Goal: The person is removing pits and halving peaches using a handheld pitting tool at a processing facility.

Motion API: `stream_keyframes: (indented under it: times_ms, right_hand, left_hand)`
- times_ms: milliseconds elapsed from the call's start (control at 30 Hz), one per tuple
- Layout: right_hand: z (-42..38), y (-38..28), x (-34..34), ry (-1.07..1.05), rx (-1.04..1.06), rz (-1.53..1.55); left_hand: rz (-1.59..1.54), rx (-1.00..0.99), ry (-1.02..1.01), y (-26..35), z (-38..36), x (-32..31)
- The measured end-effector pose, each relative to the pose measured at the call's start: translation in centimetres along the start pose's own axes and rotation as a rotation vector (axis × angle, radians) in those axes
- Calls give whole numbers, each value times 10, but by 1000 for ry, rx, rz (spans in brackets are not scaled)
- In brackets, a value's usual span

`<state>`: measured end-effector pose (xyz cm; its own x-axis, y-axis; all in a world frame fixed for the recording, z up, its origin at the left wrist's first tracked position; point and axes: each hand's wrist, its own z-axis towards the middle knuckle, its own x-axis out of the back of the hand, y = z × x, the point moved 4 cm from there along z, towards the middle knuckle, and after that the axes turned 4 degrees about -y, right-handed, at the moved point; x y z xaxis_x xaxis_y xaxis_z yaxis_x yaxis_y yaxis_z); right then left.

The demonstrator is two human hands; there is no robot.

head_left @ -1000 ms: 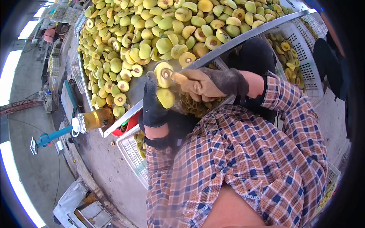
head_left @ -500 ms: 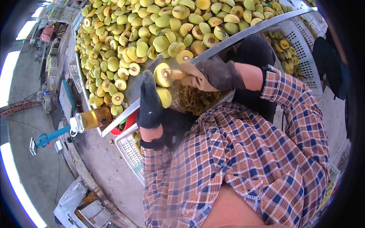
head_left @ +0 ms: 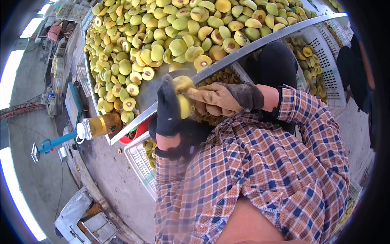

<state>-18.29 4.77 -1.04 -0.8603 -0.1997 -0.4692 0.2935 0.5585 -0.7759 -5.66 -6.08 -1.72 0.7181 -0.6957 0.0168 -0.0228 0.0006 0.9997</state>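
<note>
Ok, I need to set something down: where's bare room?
Grey tabletop lies bare between the yellow-green fruit halves, silver metal rim and black-gloved left hand. Grey floor beside the white perforated plastic crate is mostly clear too. Beyond that patch, piled halves crowd the tabletop.

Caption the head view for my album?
Black-gloved left hand holds yellow-green fruit halves near brown-gloved right hand, beside a silver metal rim.

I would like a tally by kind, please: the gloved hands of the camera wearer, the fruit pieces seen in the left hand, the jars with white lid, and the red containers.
Gloved hands: 2 (left hand, right hand)
Fruit pieces visible in the left hand: 2 (upper piece, lower piece)
Jar with white lid: 1
Red container, partly hidden: 1
Total: 6
</note>
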Motion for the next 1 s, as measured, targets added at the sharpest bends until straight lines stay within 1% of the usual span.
stream_keyframes:
  times_ms: [33, 67, 167, 200, 267, 300, 333, 367, 400, 433, 500, 533, 600, 633, 667, 767, 800, 867, 900, 933, 1000]
  right_hand:
    - [-4, -3, -3, -79, -85, 14]
    - [-4, -2, -6, -89, -118, 78]
    - [-5, 9, -4, -359, -82, 315]
    - [0, 15, -3, -450, -72, 423]
    - [7, 27, -6, -635, -72, 643]
    - [4, 26, -8, -538, -72, 554]
    - [-2, 20, -12, -442, -69, 462]
    - [-4, 19, -14, -349, -68, 374]
    - [-5, 20, -14, -352, -47, 340]
    - [-4, 23, -13, -438, -49, 380]
    - [3, 28, -4, -596, -38, 454]
    - [3, 27, -7, -757, -6, 648]
    - [-1, 26, -12, -778, -27, 699]
    - [-4, 24, -18, -793, -45, 724]
    - [-5, 23, -21, -762, -12, 705]
    - [4, 33, -18, -654, 223, 389]
    - [-1, 31, -24, -636, 113, 444]
    - [-3, 27, -24, -687, 72, 568]
    - [-2, 28, -26, -718, 40, 630]
    - [-1, 35, -23, -731, 146, 550]
    - [18, 48, -2, -434, 426, 12]
  left_hand:
    - [-238, 148, -1, -15, -1, 6]
    - [-475, 294, -5, -25, -2, 8]
    - [-49, 61, -132, 6, -4, 1]
    - [192, -148, -50, 29, -5, -9]
    - [302, -156, -95, 30, -6, -10]
    - [359, -161, -111, 30, -6, -9]
    - [82, 76, -87, 21, -7, -4]
    - [-534, 380, -218, 18, -17, -9]
    - [-592, 469, -143, 4, -23, -5]
    - [-646, 556, -72, -6, -27, -1]
    - [-660, 540, -169, 2, -31, 2]
    - [-669, 529, -219, 7, -31, 1]
    - [-571, 469, -151, -1, -30, 6]
    - [-497, 406, -148, -1, -31, 7]
    - [-422, 345, -140, 1, -32, 7]
    - [78, 37, -128, 28, -22, 1]
    - [211, -41, -127, 35, -21, 0]
    - [360, -85, -107, 31, -17, 13]
    - [612, -269, -54, 40, -20, 14]
    - [870, -443, 54, 49, -25, 16]
    - [308, -183, 242, 3, -32, 70]
